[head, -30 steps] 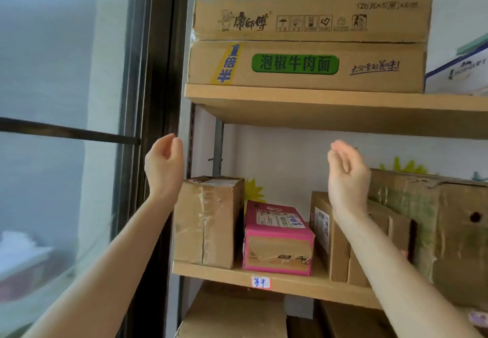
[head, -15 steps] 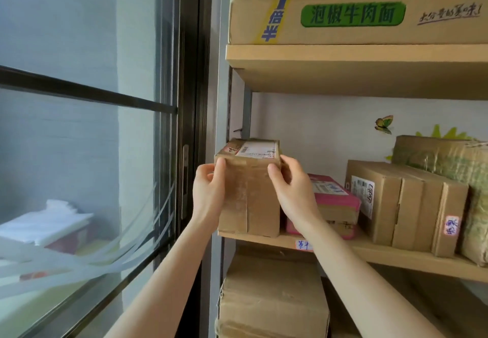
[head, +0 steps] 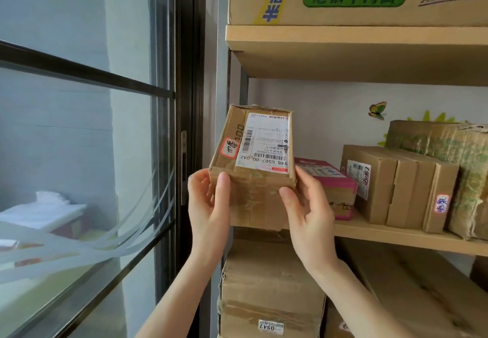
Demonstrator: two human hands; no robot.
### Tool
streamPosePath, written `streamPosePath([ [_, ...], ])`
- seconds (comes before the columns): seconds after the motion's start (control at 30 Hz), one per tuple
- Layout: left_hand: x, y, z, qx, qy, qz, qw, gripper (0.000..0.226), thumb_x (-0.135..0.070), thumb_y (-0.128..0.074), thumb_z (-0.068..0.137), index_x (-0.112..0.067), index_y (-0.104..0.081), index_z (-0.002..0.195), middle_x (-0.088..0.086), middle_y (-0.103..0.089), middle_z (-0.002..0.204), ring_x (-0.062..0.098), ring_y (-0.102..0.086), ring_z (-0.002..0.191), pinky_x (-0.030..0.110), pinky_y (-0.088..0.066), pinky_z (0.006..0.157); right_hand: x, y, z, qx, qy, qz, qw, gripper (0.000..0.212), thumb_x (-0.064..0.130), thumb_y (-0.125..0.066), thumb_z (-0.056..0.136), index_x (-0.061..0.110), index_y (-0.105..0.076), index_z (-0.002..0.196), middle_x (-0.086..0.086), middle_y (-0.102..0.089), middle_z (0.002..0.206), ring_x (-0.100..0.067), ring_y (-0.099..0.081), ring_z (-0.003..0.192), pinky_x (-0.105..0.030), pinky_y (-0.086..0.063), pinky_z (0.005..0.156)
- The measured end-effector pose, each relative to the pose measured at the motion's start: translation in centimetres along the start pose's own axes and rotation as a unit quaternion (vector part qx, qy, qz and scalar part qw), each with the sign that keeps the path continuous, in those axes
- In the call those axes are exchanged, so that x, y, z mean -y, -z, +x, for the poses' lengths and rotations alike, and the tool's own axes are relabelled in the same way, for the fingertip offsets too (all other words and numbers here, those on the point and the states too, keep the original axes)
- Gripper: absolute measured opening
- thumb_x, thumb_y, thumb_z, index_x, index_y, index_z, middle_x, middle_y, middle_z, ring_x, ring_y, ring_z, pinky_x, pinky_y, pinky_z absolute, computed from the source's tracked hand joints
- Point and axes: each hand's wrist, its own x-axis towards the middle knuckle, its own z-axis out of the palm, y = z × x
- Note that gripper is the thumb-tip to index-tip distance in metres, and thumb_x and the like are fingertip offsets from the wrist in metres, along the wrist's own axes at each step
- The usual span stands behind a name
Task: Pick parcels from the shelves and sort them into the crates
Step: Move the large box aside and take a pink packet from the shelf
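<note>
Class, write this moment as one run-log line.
step: pick | parcel: held at the shelf front, label up | left hand: gripping | right hand: gripping | crates: unseen

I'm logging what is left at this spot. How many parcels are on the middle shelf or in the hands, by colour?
Brown cardboard, held in the left hand and right hand: 1, the labelled parcel
Brown cardboard on the middle shelf: 2, the plain box and the taped box with green print
Pink: 1, the pink parcel
Total: 4

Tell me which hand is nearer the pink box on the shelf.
Right. The right hand sits just in front of the pink box, overlapping its left end; the left hand is across the held parcel.
</note>
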Motion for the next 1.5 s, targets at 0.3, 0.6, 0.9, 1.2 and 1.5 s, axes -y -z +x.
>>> streamPosePath([
  [0.3,2.5,-2.3,9.4,0.048,0.103,0.155,0.981,0.035,-0.016,-0.048,0.095,-0.010,-0.042,0.129,0.009,-0.054,0.126,0.020,-0.053,0.114,0.029,-0.047,0.089,-2.2,-1.5,11.0,0.052,-0.206,-0.048,0.976,0.031,0.020,-0.053,0.093,0.007,-0.053,0.122,-0.008,-0.062,0.118,-0.021,-0.057,0.108,-0.036,-0.048,0.095],
  [0.6,3.6,-2.4,7.0,-0.080,0.075,0.202,0.973,0.034,-0.016,-0.054,0.092,-0.011,-0.048,0.126,0.000,-0.052,0.119,0.009,-0.049,0.110,0.023,-0.041,0.093,-2.8,-0.7,9.4,0.070,-0.233,-0.078,0.967,0.032,0.022,-0.049,0.095,0.008,-0.054,0.124,0.002,-0.058,0.114,-0.013,-0.054,0.110,-0.025,-0.044,0.091],
  [0.9,4.0,-8.3,-1.4,0.227,-0.079,0.370,0.897,0.033,-0.025,-0.040,0.097,-0.016,-0.046,0.128,-0.003,-0.056,0.118,0.011,-0.057,0.100,0.011,-0.040,0.074,-5.7,8.6,7.3,0.044,-0.193,-0.329,0.923,0.037,0.026,-0.042,0.098,0.005,-0.054,0.126,-0.009,-0.063,0.118,-0.016,-0.058,0.102,-0.019,-0.039,0.077],
  [1.2,4.6,-10.4,-1.1,0.141,0.085,0.274,0.948,0.034,-0.042,-0.043,0.093,-0.012,-0.053,0.080,0.009,-0.057,0.086,0.022,-0.051,0.084,0.036,-0.045,0.074,-6.1,9.5,4.5,-0.011,-0.186,-0.253,0.949,0.032,0.022,-0.047,0.096,0.008,-0.058,0.122,-0.004,-0.063,0.117,-0.003,-0.050,0.095,-0.007,-0.041,0.071],
  [1.5,3.3,-8.7,-4.6,0.060,0.148,0.086,0.983,0.012,-0.021,-0.058,0.090,-0.015,-0.052,0.081,-0.004,-0.063,0.087,0.004,-0.060,0.081,0.003,-0.043,0.056,-3.9,10.3,-3.0,-0.142,-0.162,-0.012,0.977,0.040,0.005,-0.063,0.084,0.027,-0.049,0.114,-0.001,-0.060,0.115,0.006,-0.058,0.103,-0.006,-0.048,0.080],
])
